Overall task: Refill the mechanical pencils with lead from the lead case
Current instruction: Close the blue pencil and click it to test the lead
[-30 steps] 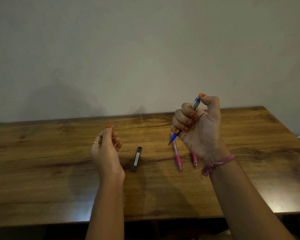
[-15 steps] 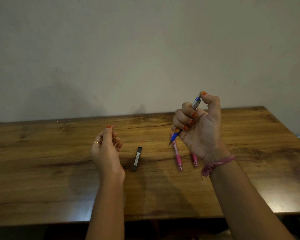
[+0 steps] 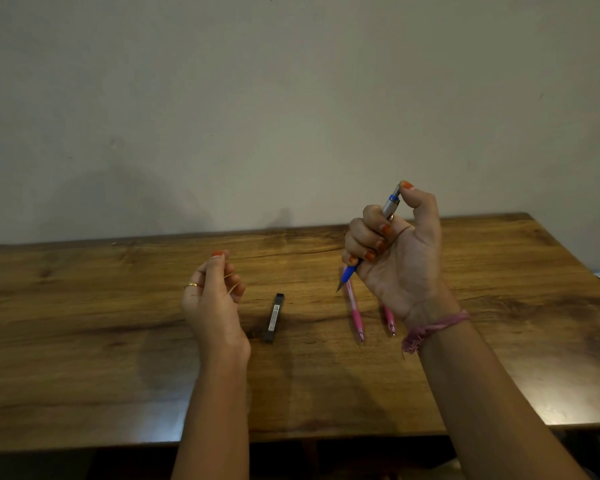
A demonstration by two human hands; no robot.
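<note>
Your right hand (image 3: 395,258) has barely shifted, fingers wrapped round the blue pencil (image 3: 368,240), thumb on its cap: you seem to be clicking lead through. Your left hand (image 3: 213,299) hangs loosely curled, empty. The lead case (image 3: 274,317) and two pink pencils (image 3: 354,310) lie mid-tabletop (image 3: 84,323), well clear of edges

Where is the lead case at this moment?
In the head view, the lead case lies flat on the wooden table, near the middle, between the left hand and the two pink pencils, touched by neither hand.
</note>
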